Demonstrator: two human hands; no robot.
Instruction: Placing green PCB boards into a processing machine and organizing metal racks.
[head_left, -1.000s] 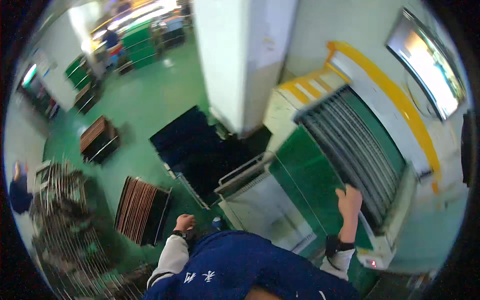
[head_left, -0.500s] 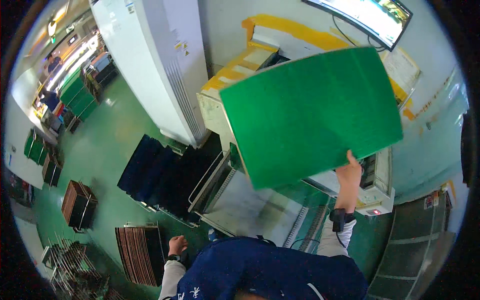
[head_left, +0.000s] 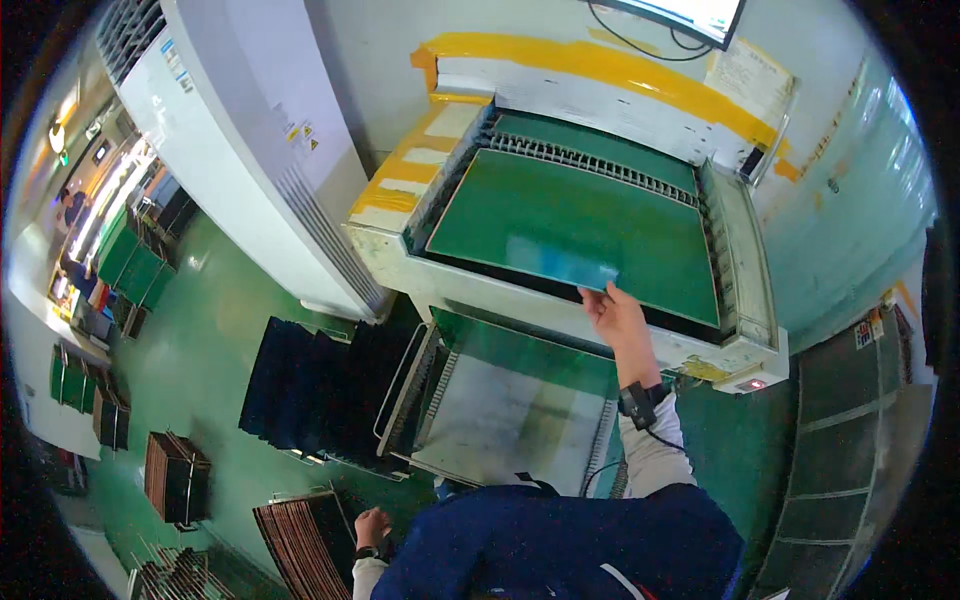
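A large green board (head_left: 570, 225) lies flat on the bed of a white machine (head_left: 730, 340) with yellow stripes. My right hand (head_left: 615, 315) grips the board's near edge, arm stretched forward. My left hand (head_left: 372, 525) hangs low at my side with fingers curled, close to a rack of brown boards (head_left: 310, 545); nothing shows in it. My dark blue jacket fills the bottom middle of the view.
A metal tray (head_left: 500, 410) juts out below the machine. Racks of dark panels (head_left: 300, 385) stand to its left on the green floor. A tall white cabinet (head_left: 240, 150) rises at upper left. More racks (head_left: 175, 475) sit further left.
The green board was held up and tilted half a second ago; now it lies flat on the machine bed. My right hand came down with it. My view has swung toward the machine.
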